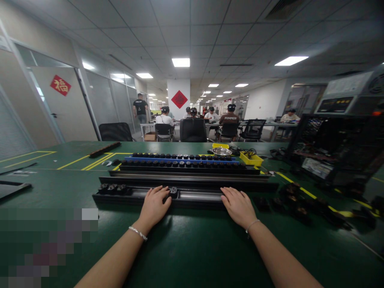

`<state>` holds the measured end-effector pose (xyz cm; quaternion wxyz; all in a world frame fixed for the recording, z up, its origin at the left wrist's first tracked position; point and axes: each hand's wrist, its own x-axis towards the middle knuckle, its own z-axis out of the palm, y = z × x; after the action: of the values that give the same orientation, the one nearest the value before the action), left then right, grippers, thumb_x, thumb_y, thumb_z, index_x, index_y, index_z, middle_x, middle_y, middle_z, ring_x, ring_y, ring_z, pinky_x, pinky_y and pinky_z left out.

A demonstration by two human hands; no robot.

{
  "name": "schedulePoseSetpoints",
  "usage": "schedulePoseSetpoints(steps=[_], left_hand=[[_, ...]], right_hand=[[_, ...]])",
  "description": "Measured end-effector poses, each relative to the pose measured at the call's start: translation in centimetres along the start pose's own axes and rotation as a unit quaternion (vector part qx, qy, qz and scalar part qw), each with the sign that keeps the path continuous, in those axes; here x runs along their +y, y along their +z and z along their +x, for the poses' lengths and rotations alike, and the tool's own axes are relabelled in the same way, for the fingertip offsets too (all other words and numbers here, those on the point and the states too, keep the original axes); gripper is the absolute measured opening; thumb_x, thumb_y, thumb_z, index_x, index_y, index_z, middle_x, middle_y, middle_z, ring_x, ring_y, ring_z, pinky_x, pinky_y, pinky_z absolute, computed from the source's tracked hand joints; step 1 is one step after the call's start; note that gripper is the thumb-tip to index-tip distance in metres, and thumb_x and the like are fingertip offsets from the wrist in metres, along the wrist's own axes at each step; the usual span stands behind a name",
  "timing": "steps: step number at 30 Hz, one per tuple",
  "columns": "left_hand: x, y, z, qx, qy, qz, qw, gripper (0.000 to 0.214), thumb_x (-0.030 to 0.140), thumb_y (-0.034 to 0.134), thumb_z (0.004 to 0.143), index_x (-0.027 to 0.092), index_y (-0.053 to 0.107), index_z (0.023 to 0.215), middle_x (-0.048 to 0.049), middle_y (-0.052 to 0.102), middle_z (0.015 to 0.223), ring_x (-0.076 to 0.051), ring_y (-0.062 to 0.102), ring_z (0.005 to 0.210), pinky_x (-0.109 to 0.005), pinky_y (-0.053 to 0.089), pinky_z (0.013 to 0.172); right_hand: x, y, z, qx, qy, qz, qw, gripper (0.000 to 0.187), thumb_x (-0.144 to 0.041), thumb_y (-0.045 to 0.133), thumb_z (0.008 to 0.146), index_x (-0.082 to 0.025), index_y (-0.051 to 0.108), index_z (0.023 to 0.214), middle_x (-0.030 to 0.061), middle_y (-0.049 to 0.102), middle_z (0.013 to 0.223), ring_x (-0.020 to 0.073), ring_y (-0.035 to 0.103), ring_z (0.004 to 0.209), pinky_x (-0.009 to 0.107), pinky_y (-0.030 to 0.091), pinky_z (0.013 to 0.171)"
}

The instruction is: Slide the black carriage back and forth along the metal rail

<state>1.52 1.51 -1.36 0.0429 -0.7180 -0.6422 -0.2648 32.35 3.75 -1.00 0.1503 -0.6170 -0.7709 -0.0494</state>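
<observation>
A long black channel [198,196] lies crosswise on the green table in front of me. My left hand [156,204] rests over its middle, fingers stretched out and lying across it. Beside those fingertips sits a small black round-topped part [173,191] inside the channel; I cannot tell whether the fingers touch it. Several similar black parts [112,187] stand at the channel's left end. Farther right, my right hand [239,205] lies with its fingers extended onto the channel, gripping nothing visible.
Behind lie more black rails [192,176] and a blue strip [180,160] between rows of black parts. A metal bowl [222,151] and yellow tray [251,159] stand farther back. Loose black parts [297,200] and an opened machine case [327,148] occupy the right. People sit beyond.
</observation>
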Motion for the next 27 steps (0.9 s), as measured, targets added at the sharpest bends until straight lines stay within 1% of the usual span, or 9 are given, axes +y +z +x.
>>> schedulePoseSetpoints(steps=[5, 9, 23, 27], left_hand=[[0.09, -0.11, -0.03, -0.004, 0.007, 0.004, 1.000, 0.032, 0.036, 0.044, 0.083, 0.025, 0.066, 0.104, -0.0016, 0.059, 0.122, -0.025, 0.045, 0.121, -0.049, 0.025, 0.106], [0.26, -0.19, -0.14, -0.005, 0.016, 0.011, 1.000, 0.032, 0.036, 0.044, 0.083, 0.025, 0.065, 0.104, -0.0012, 0.059, 0.123, -0.025, 0.044, 0.122, -0.050, 0.025, 0.106], [0.77, -0.24, -0.23, -0.024, 0.013, 0.008, 1.000, 0.033, 0.039, 0.046, 0.083, 0.027, 0.063, 0.109, -0.0008, 0.055, 0.127, -0.024, 0.041, 0.125, -0.049, 0.021, 0.107], [0.99, -0.32, -0.26, -0.025, 0.010, 0.004, 1.000, 0.033, 0.039, 0.047, 0.082, 0.028, 0.063, 0.109, -0.0008, 0.055, 0.127, -0.024, 0.040, 0.125, -0.049, 0.021, 0.108]], right_hand=[[-0.05, -0.13, 0.02, -0.007, 0.001, 0.000, 1.000, 0.050, -0.042, 0.021, 0.090, -0.025, 0.047, 0.129, 0.0031, 0.048, 0.134, 0.0190, 0.037, 0.126, 0.043, 0.023, 0.103], [-0.02, -0.02, 0.02, -0.001, 0.001, -0.004, 1.000, 0.049, -0.042, 0.021, 0.090, -0.025, 0.048, 0.128, 0.0028, 0.049, 0.133, 0.0186, 0.037, 0.125, 0.043, 0.022, 0.103], [0.05, 0.19, 0.01, 0.006, -0.001, 0.000, 1.000, 0.050, -0.042, 0.021, 0.090, -0.026, 0.048, 0.128, 0.0027, 0.049, 0.133, 0.0190, 0.037, 0.125, 0.044, 0.023, 0.103], [0.04, 0.11, 0.02, -0.002, 0.001, -0.003, 1.000, 0.050, -0.042, 0.021, 0.090, -0.026, 0.047, 0.129, 0.0030, 0.048, 0.134, 0.0189, 0.037, 0.126, 0.043, 0.022, 0.103]])
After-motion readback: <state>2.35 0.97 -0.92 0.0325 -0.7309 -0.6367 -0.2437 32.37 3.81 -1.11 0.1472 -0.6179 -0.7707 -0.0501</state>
